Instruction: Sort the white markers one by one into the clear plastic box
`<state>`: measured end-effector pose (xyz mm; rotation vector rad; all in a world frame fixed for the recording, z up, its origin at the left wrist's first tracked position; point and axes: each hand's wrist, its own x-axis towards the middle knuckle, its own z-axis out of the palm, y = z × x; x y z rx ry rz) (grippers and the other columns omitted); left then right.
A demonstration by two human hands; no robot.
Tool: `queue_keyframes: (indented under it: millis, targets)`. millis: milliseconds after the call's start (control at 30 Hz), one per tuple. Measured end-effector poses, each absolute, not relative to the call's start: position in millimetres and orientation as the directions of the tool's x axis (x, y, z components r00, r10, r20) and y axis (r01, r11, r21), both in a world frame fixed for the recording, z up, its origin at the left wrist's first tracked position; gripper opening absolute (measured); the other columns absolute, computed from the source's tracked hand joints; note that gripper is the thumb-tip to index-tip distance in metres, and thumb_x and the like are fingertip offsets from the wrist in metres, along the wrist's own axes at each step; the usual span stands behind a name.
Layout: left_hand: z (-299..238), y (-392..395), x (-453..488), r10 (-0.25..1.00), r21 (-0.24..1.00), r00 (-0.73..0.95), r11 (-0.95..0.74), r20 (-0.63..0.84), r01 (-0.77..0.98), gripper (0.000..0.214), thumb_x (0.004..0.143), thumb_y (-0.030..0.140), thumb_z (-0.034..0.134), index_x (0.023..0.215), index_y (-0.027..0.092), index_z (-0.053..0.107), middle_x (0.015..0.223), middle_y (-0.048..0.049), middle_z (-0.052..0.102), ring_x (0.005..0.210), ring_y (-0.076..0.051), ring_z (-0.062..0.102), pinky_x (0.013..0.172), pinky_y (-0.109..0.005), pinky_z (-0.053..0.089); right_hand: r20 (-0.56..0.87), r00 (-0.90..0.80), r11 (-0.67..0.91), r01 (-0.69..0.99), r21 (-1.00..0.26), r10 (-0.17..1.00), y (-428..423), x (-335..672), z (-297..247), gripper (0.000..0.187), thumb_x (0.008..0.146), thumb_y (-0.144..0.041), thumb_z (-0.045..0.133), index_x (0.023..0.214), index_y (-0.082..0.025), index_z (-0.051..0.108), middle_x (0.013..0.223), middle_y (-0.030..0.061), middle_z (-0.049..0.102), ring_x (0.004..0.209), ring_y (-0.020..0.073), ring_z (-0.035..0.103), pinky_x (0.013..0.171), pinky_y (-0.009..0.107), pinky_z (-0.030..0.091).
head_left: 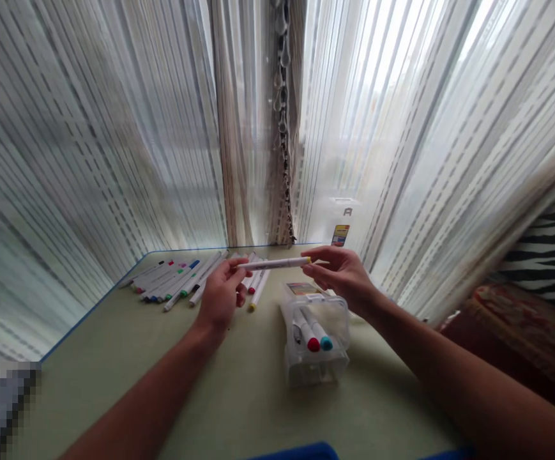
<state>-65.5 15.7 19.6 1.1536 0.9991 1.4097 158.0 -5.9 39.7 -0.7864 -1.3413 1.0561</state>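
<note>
A white marker (pixel 277 263) with a yellow end is held level above the table, between my two hands. My left hand (pixel 224 287) is closed around its left end. The thumb and fingers of my right hand (pixel 337 271) pinch the yellow end. Below my right hand stands a clear plastic box (pixel 318 370), with a few markers inside; a red end (pixel 313 345) and a turquoise end (pixel 326 344) face me. Behind and left of my left hand, several white markers (pixel 176 281) with coloured ends lie side by side, partly hidden by that hand.
The pale green table (pixel 138 358) has a blue edge and reaches to striped sheer curtains (pixel 138 128). A beaded strand (pixel 283 96) hangs at the middle. Patterned fabric (pixel 531 319) is at the right. Blue objects (pixel 301 452) show at the near edge.
</note>
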Motion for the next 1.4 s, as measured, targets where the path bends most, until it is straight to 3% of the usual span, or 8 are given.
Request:
queue_keyframes:
  millis: [400,567,833,1400]
  targets:
    - [16,18,-65,0.990,0.978,-0.021,-0.143,0.141,-0.152,0.030,0.077,0.028,0.063,0.103,0.013,0.063,0.081,-0.0001,0.062,0.040,-0.003,0.044,0.037,-0.018,0.031,0.383,-0.048,0.372,-0.151,-0.916,0.922,-1,160,38,0.029,0.066,-0.028,0.089,0.090,-0.017,0.079,0.073,0.0008,0.068,0.047,0.0049,0.047,0.041,0.021,0.032]
    - [19,13,-65,0.972,0.949,-0.033,-0.236,0.235,-0.209,0.033,0.077,0.030,0.068,0.104,0.012,0.064,0.078,0.0004,0.061,0.041,-0.003,0.042,0.038,-0.019,0.033,0.348,0.024,0.348,-0.136,-0.928,0.937,5,163,35,0.026,0.070,-0.029,0.085,0.091,-0.016,0.077,0.064,-0.0015,0.064,0.042,0.0043,0.044,0.040,0.021,0.028]
    - [27,-2,-61,0.920,0.907,0.014,-0.383,0.392,-0.176,0.031,0.081,0.031,0.074,0.105,0.014,0.068,0.082,-0.0006,0.063,0.048,-0.002,0.045,0.042,-0.017,0.033,0.234,0.059,0.239,-0.098,-0.966,0.970,14,169,27,0.030,0.069,-0.031,0.083,0.093,-0.014,0.075,0.077,0.0049,0.071,0.038,0.0036,0.044,0.037,0.020,0.022]
    - [26,-4,-61,0.915,0.903,0.053,-0.383,0.400,-0.195,0.029,0.082,0.032,0.074,0.105,0.015,0.068,0.083,-0.0012,0.062,0.051,-0.004,0.047,0.041,-0.016,0.034,0.208,0.051,0.211,-0.066,-0.975,0.977,11,167,28,0.030,0.069,-0.034,0.082,0.091,-0.015,0.075,0.079,0.0051,0.070,0.039,0.0044,0.046,0.038,0.020,0.019]
